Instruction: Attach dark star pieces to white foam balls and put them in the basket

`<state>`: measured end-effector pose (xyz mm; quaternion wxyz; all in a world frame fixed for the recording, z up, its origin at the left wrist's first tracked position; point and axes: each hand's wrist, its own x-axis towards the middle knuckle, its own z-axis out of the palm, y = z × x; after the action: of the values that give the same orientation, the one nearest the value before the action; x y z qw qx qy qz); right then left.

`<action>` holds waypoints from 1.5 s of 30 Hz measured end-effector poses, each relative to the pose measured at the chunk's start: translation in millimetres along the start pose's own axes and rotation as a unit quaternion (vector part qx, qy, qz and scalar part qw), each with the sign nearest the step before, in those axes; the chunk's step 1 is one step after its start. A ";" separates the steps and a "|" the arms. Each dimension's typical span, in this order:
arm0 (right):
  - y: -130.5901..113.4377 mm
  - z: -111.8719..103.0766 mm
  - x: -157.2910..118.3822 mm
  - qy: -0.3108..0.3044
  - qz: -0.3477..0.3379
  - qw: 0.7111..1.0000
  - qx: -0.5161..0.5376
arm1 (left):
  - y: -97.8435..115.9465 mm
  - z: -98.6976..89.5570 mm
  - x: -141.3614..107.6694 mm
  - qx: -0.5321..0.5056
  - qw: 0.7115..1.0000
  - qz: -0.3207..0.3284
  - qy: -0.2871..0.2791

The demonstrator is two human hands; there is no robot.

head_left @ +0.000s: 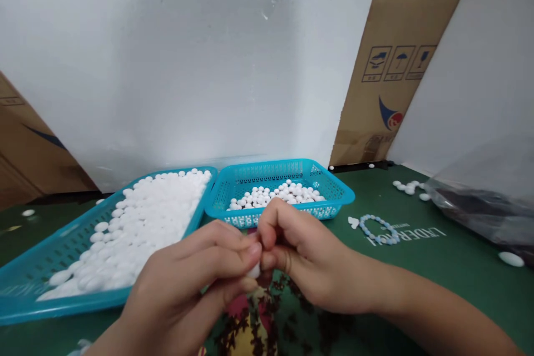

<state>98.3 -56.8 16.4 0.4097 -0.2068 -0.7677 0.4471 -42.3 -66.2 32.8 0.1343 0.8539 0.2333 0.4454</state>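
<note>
The left hand (pixel 196 272) pinches a small white piece (pixel 254 271) between thumb and fingers, and the fingertips of the right hand (pixel 308 261) meet it there; what the right fingers grip is hidden. To the left of the left hand, a blue basket (pixel 25 311) is heaped with white balls (pixel 142 233). Just beyond both hands, a second basket (pixel 267 167) holds a shallower layer of white beads (pixel 287 192). Beyond the right forearm, a pale blue beaded ring (pixel 390 240) lies on the green mat (pixel 450 272), near loose white pieces (pixel 411 186) and a clear plastic bag (pixel 484 200) farther right. Behind both baskets, a white board (pixel 208 67) leans before cardboard (pixel 387 28).
</note>
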 end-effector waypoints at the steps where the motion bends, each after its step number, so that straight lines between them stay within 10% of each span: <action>1: 3.6 0.6 1.6 -0.005 0.023 0.999 0.036 | -1.1 -0.3 0.4 0.004 1.000 -0.002 -0.005; 9: 31.4 4.9 17.6 -0.026 0.076 0.956 0.282 | -23.7 2.5 -0.9 -0.135 0.975 -0.176 0.017; 13: 32.9 5.7 20.6 0.113 0.002 0.982 0.152 | -33.3 14.4 0.4 -0.292 0.892 -0.299 0.174; 18: 32.1 0.4 19.5 0.195 -0.154 0.967 -0.065 | -31.9 26.8 -0.6 -0.393 0.829 -0.337 0.210; 31: 30.0 7.8 18.5 0.256 -0.029 0.960 0.107 | -25.5 34.5 -4.9 -0.372 0.829 -0.342 0.240; 45: 27.5 -1.9 20.3 0.193 0.033 0.967 0.165 | -23.7 31.6 -2.7 -0.396 0.813 -0.358 0.233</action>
<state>86.7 -27.8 2.3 0.5640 -0.2436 -0.5823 0.5323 -24.2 -48.0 2.6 0.5521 0.4542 0.3500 0.6052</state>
